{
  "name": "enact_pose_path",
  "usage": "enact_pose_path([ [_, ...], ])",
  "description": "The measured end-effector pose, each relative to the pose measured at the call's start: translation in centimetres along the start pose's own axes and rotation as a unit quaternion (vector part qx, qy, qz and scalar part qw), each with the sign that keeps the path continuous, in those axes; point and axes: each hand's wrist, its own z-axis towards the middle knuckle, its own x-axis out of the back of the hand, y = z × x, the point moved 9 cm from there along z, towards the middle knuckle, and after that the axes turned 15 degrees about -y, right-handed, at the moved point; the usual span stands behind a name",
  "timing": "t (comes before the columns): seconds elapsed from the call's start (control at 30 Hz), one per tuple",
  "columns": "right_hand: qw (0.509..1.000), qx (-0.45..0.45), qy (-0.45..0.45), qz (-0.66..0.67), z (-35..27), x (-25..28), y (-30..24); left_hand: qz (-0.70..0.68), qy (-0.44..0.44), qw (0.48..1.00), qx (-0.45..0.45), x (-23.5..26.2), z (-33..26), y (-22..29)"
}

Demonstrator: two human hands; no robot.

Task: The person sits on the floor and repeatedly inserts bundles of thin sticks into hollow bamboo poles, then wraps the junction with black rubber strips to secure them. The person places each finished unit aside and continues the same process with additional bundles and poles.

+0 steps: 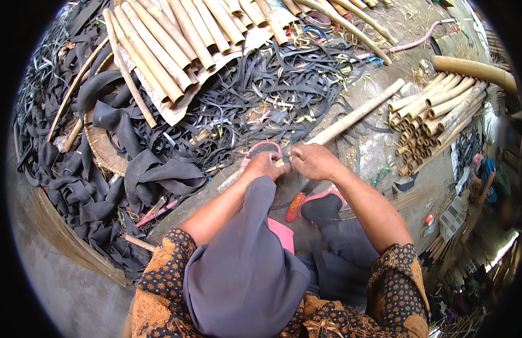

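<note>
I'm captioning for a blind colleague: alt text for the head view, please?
A person's left hand and right hand close together at a pale pole slanting up rightward. Tangled dark strips lie beyond, with a row of poles at the top and a pole stack at right.

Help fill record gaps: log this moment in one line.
left hand: on bamboo pole | right hand: on same pole | nearby: black rubber strips
</note>
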Motion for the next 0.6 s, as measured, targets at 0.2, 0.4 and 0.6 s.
enact_pose_path([
  [0.2, 0.949, 0.052, 0.186, 0.249, -4.4, -3.6, 2.4, -0.212, 0.012, 0.977, -0.007, -0.3, 0.9, -1.7],
  [0.4, 0.878, -0.032, 0.353, 0.323, -3.7, -8.9, 0.9, -0.155, 0.028, 0.988, -0.007, 0.7, 1.4, -1.8],
  [0.6, 0.842, -0.128, 0.449, 0.269, -5.4, -9.4, 0.6, -0.023, 0.04, 0.999, 0.0, 0.3, 1.0, -0.5],
])
